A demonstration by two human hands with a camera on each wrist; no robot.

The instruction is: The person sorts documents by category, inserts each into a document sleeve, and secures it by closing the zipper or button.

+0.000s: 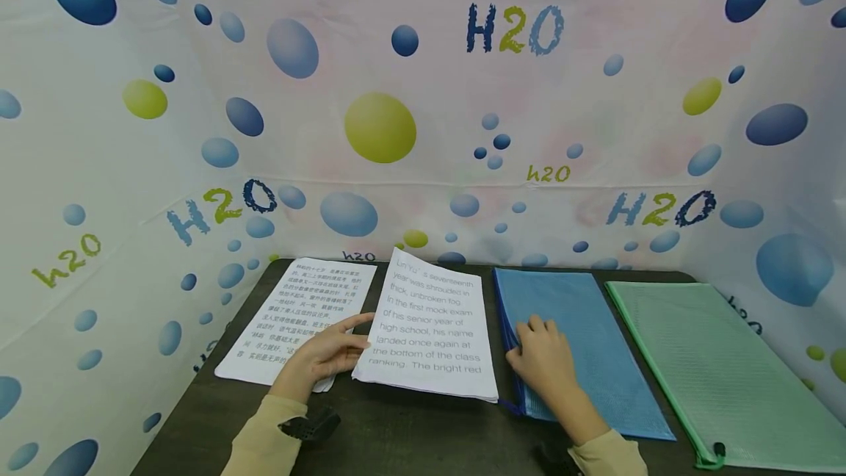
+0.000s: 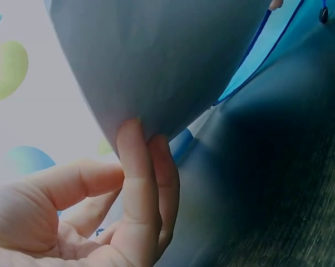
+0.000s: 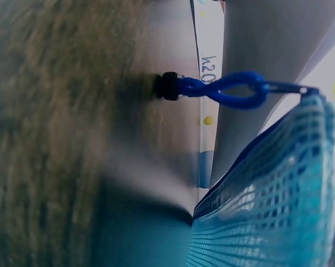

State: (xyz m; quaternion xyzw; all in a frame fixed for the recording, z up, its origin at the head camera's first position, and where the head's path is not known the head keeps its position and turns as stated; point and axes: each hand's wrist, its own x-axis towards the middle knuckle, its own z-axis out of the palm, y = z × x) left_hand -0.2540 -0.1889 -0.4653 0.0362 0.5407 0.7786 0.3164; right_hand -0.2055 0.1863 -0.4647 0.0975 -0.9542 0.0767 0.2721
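My left hand (image 1: 320, 362) pinches the left edge of a sheaf of white paper (image 1: 429, 322) printed with large English text. The sheaf is raised and tilted above the table; in the left wrist view its shaded back (image 2: 151, 61) shows over the fingers (image 2: 137, 167). To its right lies a blue mesh zip pouch (image 1: 588, 358). My right hand (image 1: 545, 358) grips the pouch's left edge, its fingertips partly hidden. In the right wrist view the mesh edge is lifted, and a blue cord zip pull (image 3: 240, 100) dangles from its corner.
Sheets with Chinese print (image 1: 297, 307) lie at the left, partly behind my left hand. A green mesh zip pouch (image 1: 734, 366) lies at the far right. The dark table (image 1: 410, 432) meets a patterned white backdrop (image 1: 423, 204) behind and at the sides.
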